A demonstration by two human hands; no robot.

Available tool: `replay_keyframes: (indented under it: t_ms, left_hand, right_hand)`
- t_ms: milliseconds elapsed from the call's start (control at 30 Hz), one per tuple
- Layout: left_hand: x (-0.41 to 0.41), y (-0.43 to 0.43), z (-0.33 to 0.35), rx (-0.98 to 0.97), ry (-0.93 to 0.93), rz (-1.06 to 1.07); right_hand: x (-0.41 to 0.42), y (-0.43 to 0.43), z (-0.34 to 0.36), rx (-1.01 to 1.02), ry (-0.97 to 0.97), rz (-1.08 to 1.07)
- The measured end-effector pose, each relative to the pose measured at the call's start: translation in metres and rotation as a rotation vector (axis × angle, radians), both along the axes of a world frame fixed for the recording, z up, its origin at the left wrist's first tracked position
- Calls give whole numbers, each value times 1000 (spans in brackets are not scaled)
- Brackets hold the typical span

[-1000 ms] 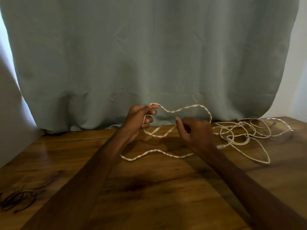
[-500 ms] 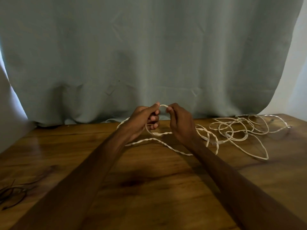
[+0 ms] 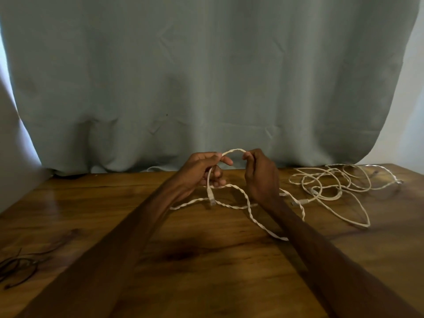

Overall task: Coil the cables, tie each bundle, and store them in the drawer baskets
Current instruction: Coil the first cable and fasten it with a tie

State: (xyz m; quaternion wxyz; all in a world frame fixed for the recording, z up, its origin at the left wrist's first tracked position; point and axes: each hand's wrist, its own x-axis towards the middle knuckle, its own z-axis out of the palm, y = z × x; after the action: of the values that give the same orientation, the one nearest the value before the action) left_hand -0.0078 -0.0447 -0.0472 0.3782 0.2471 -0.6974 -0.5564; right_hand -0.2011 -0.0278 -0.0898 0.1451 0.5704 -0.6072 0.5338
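A pale twisted cable (image 3: 234,150) is held up above the far middle of the wooden table (image 3: 206,271), just short of the table's back edge. It is pinched between the thumb and forefinger of the left hand (image 3: 202,168), whose other fingers are curled round a further strand, and it is pinched again at the fingertips of the right hand (image 3: 259,175) — a short arch of cable is stretched between the two hands. A short end is hung down from the left hand, and its plug (image 3: 211,199) is seen just above the table top. Below the hands more pale cable is laid on the table in loose waves, with one length run toward the table's near side under the right forearm. A loose tangle (image 3: 332,182) of pale cable is spread, untied, over the table's far right part; whether it is all one cable cannot be told. At the table's near left edge a thin dark cable (image 3: 18,269) is laid in a rough coil — partly cut off by the frame. Behind the table's back edge a grey-green curtain (image 3: 206,76) is hung.
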Motion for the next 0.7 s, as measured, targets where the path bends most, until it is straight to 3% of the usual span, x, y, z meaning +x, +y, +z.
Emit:
replay_keyframes:
  t_ms: [133,267,367,433,600,700]
  left_hand:
    - [-1,2,-2,61,-3,-10]
    - [-1,1,-3,-14,-62,89]
    - [-6,1,-2,-66,-27,227]
    - [-9,-1,-2,2,52,253]
    - [-7,-3,4,412,328,-135]
    - [-8,-2,5,469,370,-263]
  right_hand:
    - [-2,-2,4,69,-99,92]
    - [1,2,7,133,-138,135]
    - [5,4,7,120,-165,106]
    - [5,5,8,87,-190,108]
    - [-5,0,5,81,-301,83]
    - [-15,-1,7,126,-341,111]
